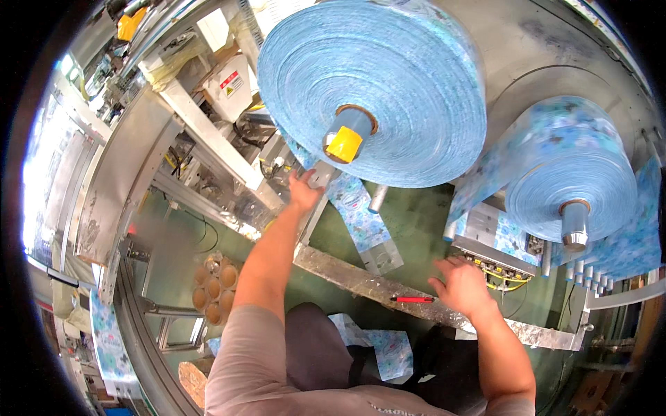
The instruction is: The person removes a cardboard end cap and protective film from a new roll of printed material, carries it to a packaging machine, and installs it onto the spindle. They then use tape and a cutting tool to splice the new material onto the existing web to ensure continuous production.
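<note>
My left hand (305, 191) reaches forward beneath a very large blue film roll (416, 90), its fingers apart beside a metal roller end. Just right of that hand, a printed blue film strip (361, 211) hangs down and ends in a clear piece. Over the scuffed metal beam (347, 279) is my right hand (466, 286), fingers stretched out and holding nothing I can see. A red pen-like tool (412, 299) lies on the beam, left of the right hand and apart from it. Yellow tape (344, 144) marks the big roll's core.
A smaller blue film roll (555, 187) is mounted at the right, its web running over rollers. Below it sits a metal unit with yellow cables (506, 279). Cardboard cores (215, 284) stand bundled at the left. Film scraps (390, 352) lie by my legs.
</note>
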Tool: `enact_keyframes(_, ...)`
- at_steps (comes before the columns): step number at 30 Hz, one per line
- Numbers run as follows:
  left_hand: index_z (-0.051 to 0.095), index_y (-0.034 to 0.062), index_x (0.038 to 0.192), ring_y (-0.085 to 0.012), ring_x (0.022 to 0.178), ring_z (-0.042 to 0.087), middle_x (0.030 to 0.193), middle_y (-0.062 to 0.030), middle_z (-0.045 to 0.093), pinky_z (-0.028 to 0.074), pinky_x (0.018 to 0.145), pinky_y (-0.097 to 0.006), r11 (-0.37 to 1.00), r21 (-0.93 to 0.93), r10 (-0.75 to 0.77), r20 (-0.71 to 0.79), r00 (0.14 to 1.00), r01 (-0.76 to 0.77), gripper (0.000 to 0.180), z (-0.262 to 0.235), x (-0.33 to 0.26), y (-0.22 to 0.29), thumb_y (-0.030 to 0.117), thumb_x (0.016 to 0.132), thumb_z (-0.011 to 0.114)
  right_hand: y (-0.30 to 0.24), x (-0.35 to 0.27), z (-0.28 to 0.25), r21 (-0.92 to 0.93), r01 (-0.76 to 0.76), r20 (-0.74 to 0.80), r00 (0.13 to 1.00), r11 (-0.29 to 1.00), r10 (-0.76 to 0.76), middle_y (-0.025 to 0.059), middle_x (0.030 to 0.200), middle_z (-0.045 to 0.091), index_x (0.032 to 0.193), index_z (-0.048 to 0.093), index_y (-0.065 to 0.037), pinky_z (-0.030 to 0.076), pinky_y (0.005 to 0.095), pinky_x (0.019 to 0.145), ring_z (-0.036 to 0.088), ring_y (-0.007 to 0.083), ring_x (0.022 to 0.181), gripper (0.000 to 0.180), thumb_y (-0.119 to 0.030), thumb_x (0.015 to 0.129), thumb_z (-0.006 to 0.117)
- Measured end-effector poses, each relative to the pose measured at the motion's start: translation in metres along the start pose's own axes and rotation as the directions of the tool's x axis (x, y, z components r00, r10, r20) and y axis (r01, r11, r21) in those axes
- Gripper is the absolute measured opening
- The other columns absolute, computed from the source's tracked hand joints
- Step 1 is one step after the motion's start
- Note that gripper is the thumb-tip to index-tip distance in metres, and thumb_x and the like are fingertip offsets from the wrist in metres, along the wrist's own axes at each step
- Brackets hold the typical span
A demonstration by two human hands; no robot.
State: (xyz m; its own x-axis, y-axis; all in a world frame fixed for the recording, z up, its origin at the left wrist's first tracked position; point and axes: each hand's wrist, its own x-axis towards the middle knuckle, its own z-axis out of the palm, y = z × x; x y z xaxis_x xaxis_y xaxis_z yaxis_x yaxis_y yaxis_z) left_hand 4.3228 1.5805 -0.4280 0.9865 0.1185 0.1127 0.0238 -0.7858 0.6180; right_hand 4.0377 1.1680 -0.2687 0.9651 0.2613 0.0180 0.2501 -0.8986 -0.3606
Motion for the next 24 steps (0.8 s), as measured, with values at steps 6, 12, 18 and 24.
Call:
enact_keyframes(6,0.033,0.0066,0.160,-0.0267,0.152,0.030,0.166,-0.0118,0.033,0.024,0.124,-0.042,0.735,-0.488,-0.213,0.494,0.843,0.472,0.085,-0.009,0.016,0.028,0.021,0.090,0.078,0.009,-0.014,0.005,-0.038,0.009,0.019,1.000,0.999,-0.008,0.0132,0.102,0.072,0.110,0.071,-0.010,0.057,0.0451,0.088,0.069,0.0342,0.100,0.033,-0.033,0.087,0.073)
enact_keyframes(12,0.036,0.0019,0.157,-0.0276,0.147,0.038,0.157,-0.0145,0.046,0.030,0.121,-0.041,0.642,-0.700,-0.170,0.268,0.948,0.313,0.081,0.002,-0.017,-0.053,0.008,0.088,0.079,-0.015,-0.005,0.007,-0.006,0.106,0.113,0.988,0.994,-0.104,0.0118,0.100,0.072,0.105,0.072,-0.011,0.057,0.0450,0.086,0.069,0.0328,0.100,0.029,-0.035,0.088,0.071)
enact_keyframes(18,0.055,0.0020,0.142,-0.0310,0.128,0.058,0.143,-0.0154,0.059,0.046,0.109,-0.043,0.879,-0.386,-0.169,0.298,0.940,0.281,0.066,-0.025,-0.048,-0.058,0.021,0.085,0.084,-0.006,0.018,0.021,0.109,0.127,-0.114,0.987,0.986,-0.114,0.0137,0.100,0.073,0.111,0.072,-0.010,0.057,0.0478,0.084,0.070,0.0343,0.099,0.029,-0.028,0.088,0.072)
enact_keyframes(24,0.032,0.0143,0.161,-0.0413,0.157,-0.001,0.171,-0.0165,0.010,0.006,0.126,-0.054,0.913,0.364,-0.105,0.649,0.753,-0.186,0.099,0.060,-0.194,-0.041,0.075,0.087,0.056,-0.003,0.032,-0.038,-0.066,0.266,-0.587,0.769,0.962,-0.253,0.0163,0.109,0.070,0.111,0.069,-0.004,0.055,0.0449,0.089,0.066,0.0379,0.103,0.032,-0.002,0.079,0.073)
